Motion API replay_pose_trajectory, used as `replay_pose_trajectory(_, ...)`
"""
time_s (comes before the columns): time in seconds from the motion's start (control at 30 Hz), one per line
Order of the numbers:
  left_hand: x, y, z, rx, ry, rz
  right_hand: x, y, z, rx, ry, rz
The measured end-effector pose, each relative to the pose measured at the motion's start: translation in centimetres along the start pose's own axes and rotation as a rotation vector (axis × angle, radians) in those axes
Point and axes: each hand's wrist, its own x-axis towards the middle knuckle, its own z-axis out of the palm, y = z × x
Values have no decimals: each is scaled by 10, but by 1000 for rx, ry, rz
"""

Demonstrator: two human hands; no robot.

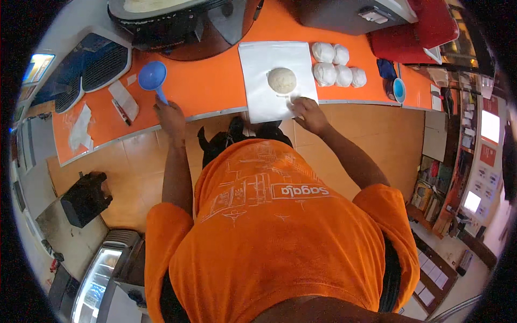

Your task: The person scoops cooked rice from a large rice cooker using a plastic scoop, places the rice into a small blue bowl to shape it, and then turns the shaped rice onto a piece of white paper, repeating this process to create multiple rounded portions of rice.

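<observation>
My left hand (170, 119) is closed around the handle of a blue plastic scoop (152, 75), its round bowl over the orange counter. A rounded mound of off-white food that looks like cooked rice (282, 81) sits on white wrapping paper (259, 60). The paper's near edge hangs over the counter's front. My right hand (308, 115) is at the paper's near right part, just below the mound. Its fingers are curled together, with the fingertips against the paper; whether they pinch anything is too small to tell. Several round white paper-wrapped bundles (324, 74) stand right of the paper.
A large dark tub (177, 33) with pale contents stands at the far left of the orange counter (207, 81). A grey box (344, 19) and a red container (401, 46) are at the far right. A blue cup (398, 90), a pen (121, 112) and paper scraps (81, 129) lie about.
</observation>
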Motion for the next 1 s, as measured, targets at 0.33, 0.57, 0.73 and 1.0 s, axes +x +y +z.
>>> replay_pose_trajectory(0.33,-14,30,-18,140,-91,51,15,18,-25,309,-138,41)
replay_pose_trajectory(0.57,-35,80,-28,-6,43,314,19,25,-25,308,-67,130)
replay_pose_trajectory(0.73,-68,203,-26,-314,-535,813,27,15,-34,264,-12,85)
replay_pose_trajectory(1.0,-78,229,24,-73,-1036,855,19,38,-54,267,15,-121)
